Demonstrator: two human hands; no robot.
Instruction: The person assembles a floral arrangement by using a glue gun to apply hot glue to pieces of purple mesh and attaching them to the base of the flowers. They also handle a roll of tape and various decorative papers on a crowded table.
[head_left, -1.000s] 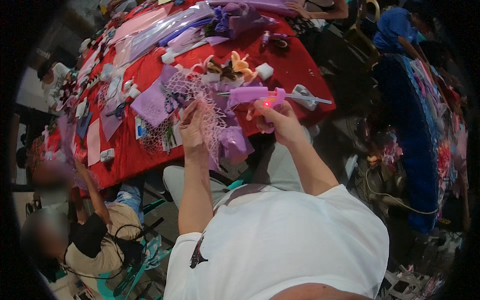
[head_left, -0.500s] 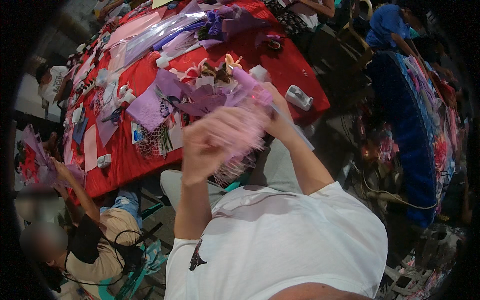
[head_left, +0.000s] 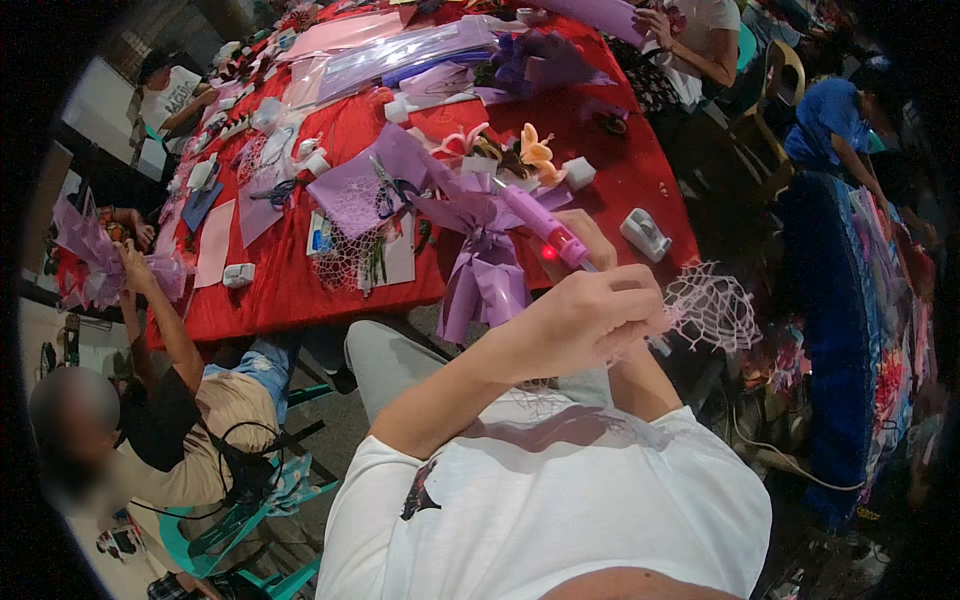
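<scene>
My right hand (head_left: 585, 238), partly hidden, is closed on a pink glue gun (head_left: 540, 222) with a red glowing light; its tip points up and left over the table. My left hand (head_left: 608, 308) crosses in front of the right forearm, its fingers pinched on pink netting (head_left: 715, 308) that fans out to the right and also hangs below the hand. Left of the gun, a bouquet in purple wrapping paper (head_left: 480, 265) lies at the table's near edge, with peach petals (head_left: 540, 155) beyond it. Neither hand touches the bouquet visibly.
The red-covered table (head_left: 280, 310) carries scissors (head_left: 395, 185), a white tape dispenser (head_left: 645, 235), white netting (head_left: 350, 245) and purple paper sheets. A person (head_left: 220, 430) sits at left with another bouquet. Others are at the far side and by a blue-draped table (head_left: 825, 330) at right.
My left hand has moved right, away from the bouquet, drawing the netting with it. The glue gun has shifted right and lower. The view has turned, moving the table in the picture.
</scene>
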